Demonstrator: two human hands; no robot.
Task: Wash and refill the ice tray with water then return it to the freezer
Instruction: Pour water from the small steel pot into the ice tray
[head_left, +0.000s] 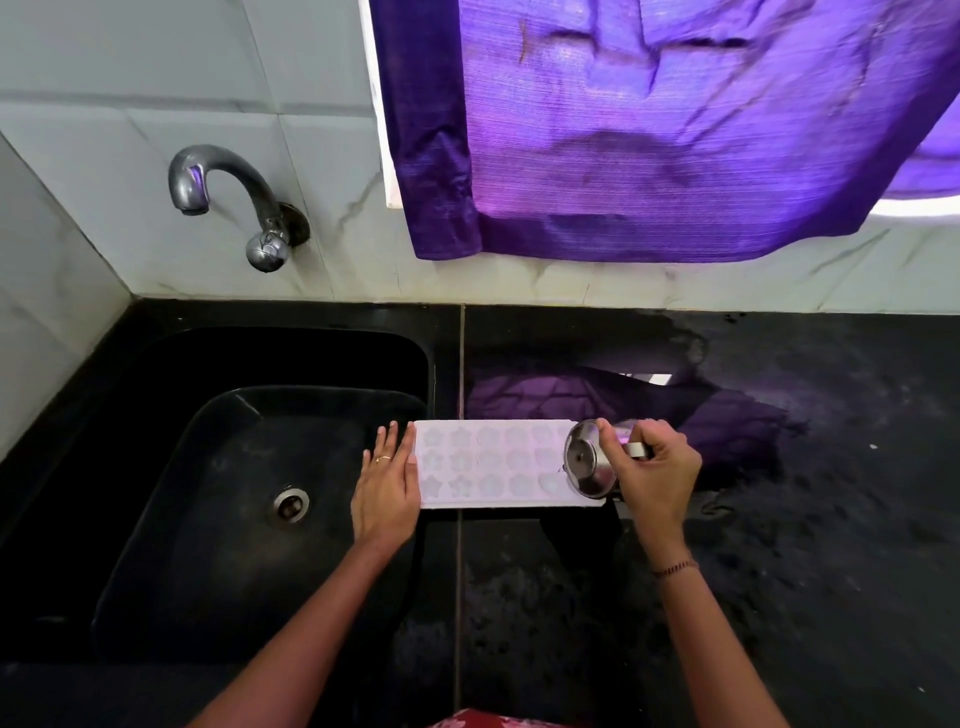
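While left hand (387, 491) lies flat against ice tray (493, 462), right hand (657, 467) grips steel cup (589, 462) (tilted).

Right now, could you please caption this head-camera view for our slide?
Right hand tips a small steel cup over the white flower-mould ice tray on the black countertop, left hand flat at its end.
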